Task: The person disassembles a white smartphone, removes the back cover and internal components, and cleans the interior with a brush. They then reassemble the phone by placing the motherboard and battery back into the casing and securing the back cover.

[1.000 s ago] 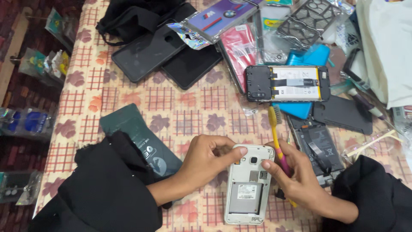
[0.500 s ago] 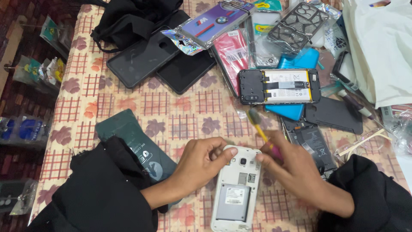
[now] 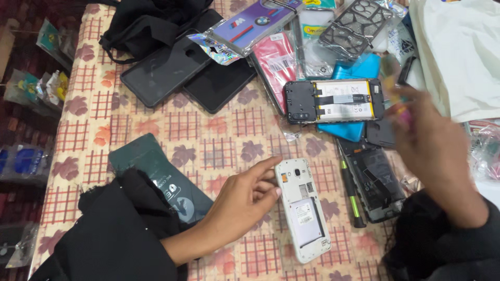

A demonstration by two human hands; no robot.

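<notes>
A white phone [image 3: 303, 211] with its back cover off lies on the patterned tablecloth [image 3: 156, 127], its grey battery showing. My left hand [image 3: 244, 200] holds it by the left edge, index finger stretched to the top corner. My right hand [image 3: 433, 148] is raised to the right of the phone, blurred by motion. It grips a thin yellow and pink tool [image 3: 400, 104] that points up and away.
An opened black phone [image 3: 333, 101] lies on a blue case [image 3: 345, 131]. A black phone body [image 3: 376, 177] and a green-black screwdriver [image 3: 352, 193] lie right of the white phone. Beyond are a dark green case [image 3: 153, 166], black cases [image 3: 161, 75], packaged covers and a white cloth [image 3: 458, 57].
My right hand lifted the tool off the white phone and swung up to the right. The left hand slid from the phone's top to its left edge.
</notes>
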